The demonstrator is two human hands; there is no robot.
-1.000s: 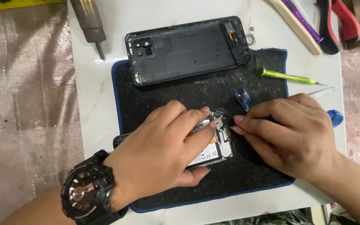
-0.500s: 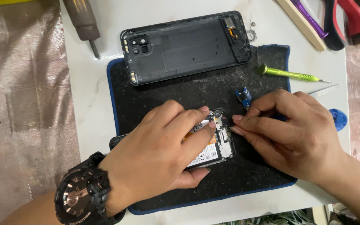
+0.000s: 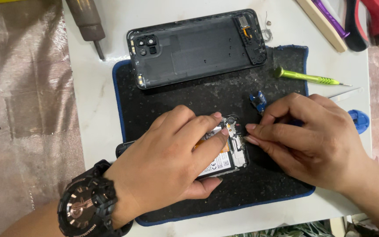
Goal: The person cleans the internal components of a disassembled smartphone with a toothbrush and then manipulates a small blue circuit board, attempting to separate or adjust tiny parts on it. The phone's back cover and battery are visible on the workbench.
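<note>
An opened phone (image 3: 229,151) lies on a black work mat (image 3: 189,94), its battery and inner parts showing. My left hand (image 3: 172,162) lies over the phone and grips it, thumb under its near edge, fingertips on its top end. My right hand (image 3: 308,136) rests at the phone's right end, fingers pinched together and touching the small parts there; whether it holds a tool is hidden. The removed black back cover (image 3: 196,47) lies at the mat's far edge. A small blue part (image 3: 258,100) sits just above my right fingers.
A green-handled screwdriver (image 3: 305,77) lies right of the cover. A brown-handled tool (image 3: 86,22) is at the far left, red-handled pliers (image 3: 369,19) and a wooden stick (image 3: 321,24) at the far right. A blue pick (image 3: 359,119) peeks out beside my right hand. The white table (image 3: 93,114) ends left.
Both hands stay on the phone; my right fingers have shifted slightly at its right end. The view has drifted a little, nothing else has moved.
</note>
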